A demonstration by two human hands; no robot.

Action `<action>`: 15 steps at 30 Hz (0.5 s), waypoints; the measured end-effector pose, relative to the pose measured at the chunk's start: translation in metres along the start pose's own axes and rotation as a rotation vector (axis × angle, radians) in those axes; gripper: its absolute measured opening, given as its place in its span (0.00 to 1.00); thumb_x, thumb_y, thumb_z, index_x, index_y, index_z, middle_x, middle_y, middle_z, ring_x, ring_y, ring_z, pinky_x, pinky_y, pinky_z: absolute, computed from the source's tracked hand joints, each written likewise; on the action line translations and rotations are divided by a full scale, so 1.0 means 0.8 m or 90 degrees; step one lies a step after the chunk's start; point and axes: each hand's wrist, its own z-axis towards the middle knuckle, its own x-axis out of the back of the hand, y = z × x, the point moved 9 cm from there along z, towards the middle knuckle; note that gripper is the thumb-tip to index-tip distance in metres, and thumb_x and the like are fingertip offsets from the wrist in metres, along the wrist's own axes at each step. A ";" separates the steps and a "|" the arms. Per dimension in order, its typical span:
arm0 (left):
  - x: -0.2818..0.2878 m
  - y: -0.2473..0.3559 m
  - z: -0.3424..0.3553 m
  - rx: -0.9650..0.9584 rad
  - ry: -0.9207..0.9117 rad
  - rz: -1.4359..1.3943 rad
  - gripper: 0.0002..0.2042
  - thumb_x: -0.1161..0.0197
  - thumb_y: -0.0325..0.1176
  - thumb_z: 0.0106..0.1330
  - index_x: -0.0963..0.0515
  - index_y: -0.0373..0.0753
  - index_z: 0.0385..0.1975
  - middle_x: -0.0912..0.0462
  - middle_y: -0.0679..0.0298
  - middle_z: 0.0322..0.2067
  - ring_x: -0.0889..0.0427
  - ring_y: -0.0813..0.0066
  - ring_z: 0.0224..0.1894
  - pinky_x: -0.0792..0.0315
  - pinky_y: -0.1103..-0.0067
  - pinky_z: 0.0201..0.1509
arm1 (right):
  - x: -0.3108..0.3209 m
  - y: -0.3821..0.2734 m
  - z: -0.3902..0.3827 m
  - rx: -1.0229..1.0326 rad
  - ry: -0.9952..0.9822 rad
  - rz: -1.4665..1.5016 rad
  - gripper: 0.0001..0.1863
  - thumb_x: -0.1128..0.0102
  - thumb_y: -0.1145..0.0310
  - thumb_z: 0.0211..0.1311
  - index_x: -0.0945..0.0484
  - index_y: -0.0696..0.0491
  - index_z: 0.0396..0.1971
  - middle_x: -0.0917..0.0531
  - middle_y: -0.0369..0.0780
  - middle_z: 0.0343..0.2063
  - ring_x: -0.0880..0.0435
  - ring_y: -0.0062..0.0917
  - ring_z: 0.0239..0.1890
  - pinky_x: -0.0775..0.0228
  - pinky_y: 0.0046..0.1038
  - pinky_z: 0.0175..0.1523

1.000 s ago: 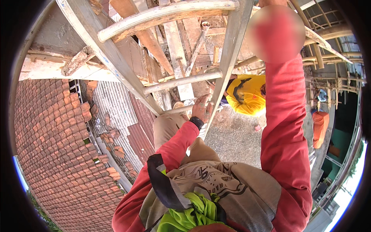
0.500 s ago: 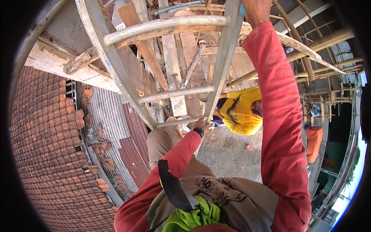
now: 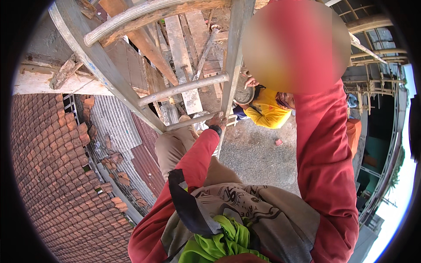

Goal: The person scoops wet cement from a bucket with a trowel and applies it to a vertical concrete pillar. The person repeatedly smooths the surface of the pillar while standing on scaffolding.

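A weathered wooden ladder with pale rungs rises through the upper half of the view. My left hand grips its right rail near a low rung, just beside my bent leg. My right arm, in a red sleeve, reaches up past the ladder's right side; the hand at its end is hidden by a large blurred patch. Below, beside the ladder, a person in a yellow top has one hand raised by a round container of grey material.
A tiled roof and corrugated sheets lie below on the left. Loose planks are behind the ladder, bamboo scaffolding is at upper right, an orange covered shape below it. Gravel ground lies underneath.
The ladder, my left hand and the scene beyond have shifted up and left in the view since half a second ago. The yellow-clad person's hand and the round container now show more clearly.
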 end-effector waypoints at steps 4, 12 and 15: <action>-0.015 0.012 0.001 0.011 0.038 0.044 0.26 0.35 0.48 0.66 0.23 0.38 0.59 0.17 0.44 0.54 0.18 0.47 0.58 0.24 0.60 0.63 | -0.007 0.003 -0.005 -0.007 -0.002 0.023 0.20 0.32 0.61 0.66 0.20 0.65 0.46 0.14 0.56 0.36 0.13 0.47 0.41 0.24 0.42 0.49; -0.010 0.239 -0.040 -0.182 -0.011 0.109 0.26 0.31 0.48 0.65 0.24 0.36 0.56 0.18 0.44 0.51 0.19 0.48 0.57 0.23 0.61 0.60 | 0.000 -0.001 -0.005 -0.028 -0.016 0.070 0.19 0.32 0.64 0.66 0.19 0.65 0.46 0.13 0.54 0.34 0.12 0.44 0.39 0.24 0.41 0.47; -0.100 0.244 -0.024 -0.300 0.017 0.029 0.38 0.30 0.46 0.64 0.36 0.31 0.69 0.28 0.38 0.66 0.28 0.40 0.67 0.31 0.62 0.72 | 0.005 -0.008 -0.005 -0.041 -0.032 0.023 0.19 0.33 0.66 0.66 0.20 0.65 0.49 0.12 0.54 0.35 0.12 0.41 0.40 0.24 0.40 0.48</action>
